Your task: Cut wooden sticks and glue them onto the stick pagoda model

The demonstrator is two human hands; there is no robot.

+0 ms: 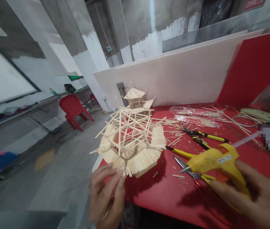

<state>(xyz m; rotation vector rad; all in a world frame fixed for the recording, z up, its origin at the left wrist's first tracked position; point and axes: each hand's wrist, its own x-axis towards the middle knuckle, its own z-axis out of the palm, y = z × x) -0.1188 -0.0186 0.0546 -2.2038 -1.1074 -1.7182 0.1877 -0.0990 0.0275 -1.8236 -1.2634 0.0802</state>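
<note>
A pavilion model of thin wooden sticks [144, 159] stands near the left edge of the red table, with a ring of stick-covered roof panels and a frame of crossed sticks above. At its near lower edge is my left hand [107, 195], thumb and fingers pinched together. Whatever lies between those fingertips is too small to make out. My right hand [256, 194] grips a yellow hot glue gun [216, 162] by its handle. Its metal nozzle points left toward the model, apart from it. A translucent glue stick [246, 139] sticks out of the gun's back.
Cutting pliers [197, 135] and a second yellow-handled tool [180, 152] lie on the red table [149, 194]. Loose sticks and a plastic bag of sticks [194, 117] spread behind them. A finished-looking small pavilion [135, 95] stands at the back, before a white board [168, 76]. A red chair [74, 109] stands left.
</note>
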